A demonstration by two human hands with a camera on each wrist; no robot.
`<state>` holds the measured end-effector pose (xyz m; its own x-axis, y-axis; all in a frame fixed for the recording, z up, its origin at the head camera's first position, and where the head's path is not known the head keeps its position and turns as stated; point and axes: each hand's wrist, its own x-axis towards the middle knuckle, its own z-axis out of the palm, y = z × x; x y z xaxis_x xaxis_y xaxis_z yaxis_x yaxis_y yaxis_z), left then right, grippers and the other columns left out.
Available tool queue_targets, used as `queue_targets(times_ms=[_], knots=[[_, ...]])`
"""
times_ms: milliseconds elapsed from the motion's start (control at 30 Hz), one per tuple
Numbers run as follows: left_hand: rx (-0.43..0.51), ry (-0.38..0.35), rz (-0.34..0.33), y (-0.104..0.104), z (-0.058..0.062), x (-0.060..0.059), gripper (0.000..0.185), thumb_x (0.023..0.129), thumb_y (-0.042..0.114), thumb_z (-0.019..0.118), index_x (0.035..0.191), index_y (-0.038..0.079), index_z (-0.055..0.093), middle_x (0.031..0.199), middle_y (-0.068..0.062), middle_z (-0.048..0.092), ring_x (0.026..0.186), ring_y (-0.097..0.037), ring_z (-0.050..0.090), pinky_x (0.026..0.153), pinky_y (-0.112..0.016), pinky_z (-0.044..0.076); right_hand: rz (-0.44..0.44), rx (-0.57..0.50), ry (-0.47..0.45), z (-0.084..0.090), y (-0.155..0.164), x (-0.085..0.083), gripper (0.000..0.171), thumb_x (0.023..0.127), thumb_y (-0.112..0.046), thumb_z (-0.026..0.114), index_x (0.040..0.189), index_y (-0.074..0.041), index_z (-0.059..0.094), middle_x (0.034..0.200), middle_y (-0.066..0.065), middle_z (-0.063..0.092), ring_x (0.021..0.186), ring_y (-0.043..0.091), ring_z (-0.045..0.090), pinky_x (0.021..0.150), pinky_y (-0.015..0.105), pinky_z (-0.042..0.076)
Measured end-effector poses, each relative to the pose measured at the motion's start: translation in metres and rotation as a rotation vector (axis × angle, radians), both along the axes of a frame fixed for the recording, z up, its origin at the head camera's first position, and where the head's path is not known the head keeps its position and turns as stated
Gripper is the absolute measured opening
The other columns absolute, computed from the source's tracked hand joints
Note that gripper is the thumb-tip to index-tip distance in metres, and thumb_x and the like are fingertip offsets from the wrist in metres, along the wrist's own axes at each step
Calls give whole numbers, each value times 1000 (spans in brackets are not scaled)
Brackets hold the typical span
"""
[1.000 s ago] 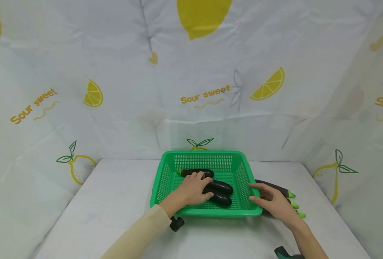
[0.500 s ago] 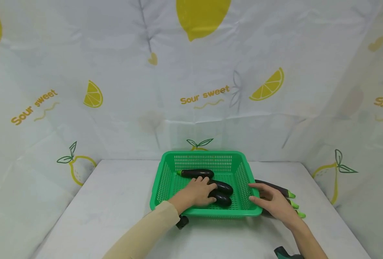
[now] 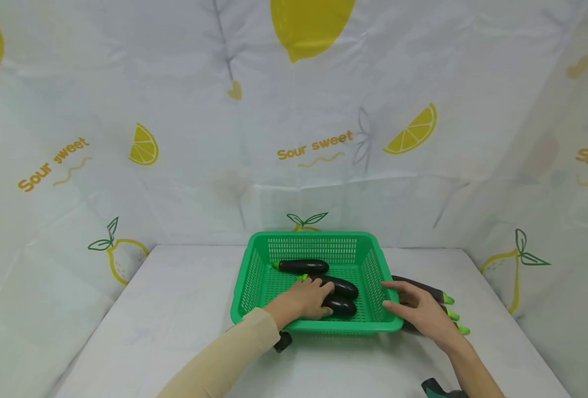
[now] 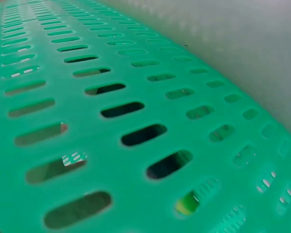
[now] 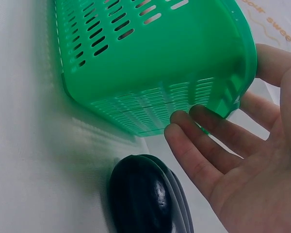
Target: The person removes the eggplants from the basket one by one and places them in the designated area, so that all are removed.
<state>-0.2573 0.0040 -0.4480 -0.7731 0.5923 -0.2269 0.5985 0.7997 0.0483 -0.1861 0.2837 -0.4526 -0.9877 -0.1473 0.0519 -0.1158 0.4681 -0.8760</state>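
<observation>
Eggplants: three in your green basket (image 3: pixel 373 265), three outside at its right.
Your left hand (image 3: pixel 301 298) lies fingers relaxed over the two nearer eggplants (image 3: pixel 341 305); your right hand (image 3: pixel 423 312) is spread, fingertips at the basket's right rim, above the outside eggplants (image 3: pixel 425 288). Farther back, the third eggplant (image 3: pixel 301 266) lies alone, bare floor behind it. White table (image 3: pixel 174 309) spreads leftward.

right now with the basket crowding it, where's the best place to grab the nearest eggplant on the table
Probably around the dark body of the nearest eggplant, coming from above on the side away from the green basket. It lies flat on the table, hard against the basket's right wall, so that side looks blocked. The right hand already hovers over it, fingers at the basket's corner.
</observation>
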Motion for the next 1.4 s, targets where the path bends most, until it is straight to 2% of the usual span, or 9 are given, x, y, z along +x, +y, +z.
queue_targets(times_ms=[133, 333, 433, 567, 800, 900, 1167, 1400], knots=[[13, -44, 9, -2, 3, 1, 41, 100, 50, 61, 133, 29, 50, 126, -2, 58, 111, -22, 59, 90, -39, 50, 0, -1, -2, 0, -1, 0, 57, 97, -31, 72, 145, -6, 54, 131, 18, 62, 110, 26, 63, 80, 28, 54], [43, -76, 30, -6, 3, 0, 41, 99, 51, 62, 133, 32, 50, 126, -5, 55, 103, -21, 60, 84, -38, 52, -6, 7, -7, 0, -2, 0, 57, 97, -32, 72, 145, -7, 54, 133, 18, 61, 112, 27, 62, 81, 28, 53], [48, -51, 22, -10, 4, 1, 41, 99, 52, 61, 133, 33, 52, 125, -4, 54, 103, -19, 59, 86, -38, 51, -10, 14, 1, 0, -2, 1, 57, 97, -32, 72, 145, -7, 55, 136, 19, 59, 115, 29, 62, 81, 28, 53], [44, 21, -11, -15, 9, 1, 40, 100, 53, 59, 133, 32, 53, 123, -4, 54, 107, -19, 57, 92, -40, 49, -14, 21, 11, 1, -1, 1, 56, 97, -32, 72, 145, -8, 55, 139, 19, 57, 117, 30, 61, 82, 28, 53], [49, 122, -41, -25, 21, 3, 44, 103, 52, 52, 142, 31, 50, 142, -10, 52, 125, -27, 53, 103, -43, 45, -13, 21, 6, -1, 1, 1, 55, 97, -32, 71, 145, -10, 55, 142, 18, 55, 118, 29, 60, 82, 29, 53], [71, 135, -44, -30, 27, 4, 43, 105, 48, 51, 144, 30, 50, 142, -10, 52, 122, -26, 54, 100, -41, 46, -16, 23, 7, -2, 1, 1, 55, 98, -32, 71, 146, -10, 55, 142, 17, 55, 117, 28, 60, 82, 29, 53], [200, 111, -36, -48, 39, 8, 37, 106, 38, 54, 142, 27, 55, 120, -5, 56, 99, -20, 52, 85, -37, 46, -21, 24, 3, -2, 0, 1, 55, 98, -32, 71, 146, -11, 55, 139, 17, 56, 115, 26, 60, 82, 28, 53], [367, 93, -11, -67, 48, 12, 41, 104, 40, 58, 141, 22, 56, 115, -2, 56, 91, -14, 50, 77, -32, 48, -17, 11, -25, 0, -1, 1, 57, 97, -33, 71, 147, -11, 53, 137, 16, 58, 113, 23, 61, 83, 29, 52]])
